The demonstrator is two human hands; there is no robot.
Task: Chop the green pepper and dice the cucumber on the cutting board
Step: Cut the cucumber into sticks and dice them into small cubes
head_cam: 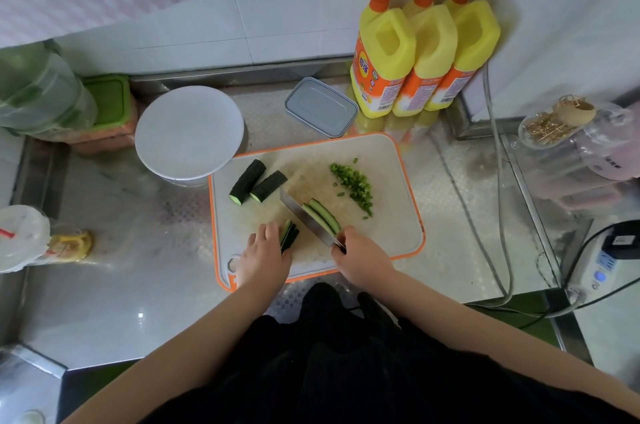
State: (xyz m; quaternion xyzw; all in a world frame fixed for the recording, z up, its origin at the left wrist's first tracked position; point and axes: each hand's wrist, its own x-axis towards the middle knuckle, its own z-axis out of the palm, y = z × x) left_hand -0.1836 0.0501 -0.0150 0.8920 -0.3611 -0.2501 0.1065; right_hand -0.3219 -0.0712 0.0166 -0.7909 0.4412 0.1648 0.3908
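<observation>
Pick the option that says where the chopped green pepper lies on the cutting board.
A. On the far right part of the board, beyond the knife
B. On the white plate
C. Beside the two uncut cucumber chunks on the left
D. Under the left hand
A: the chopped green pepper lies in a strip on the far right part of the cutting board, to the right of the knife and apart from both hands.
</observation>
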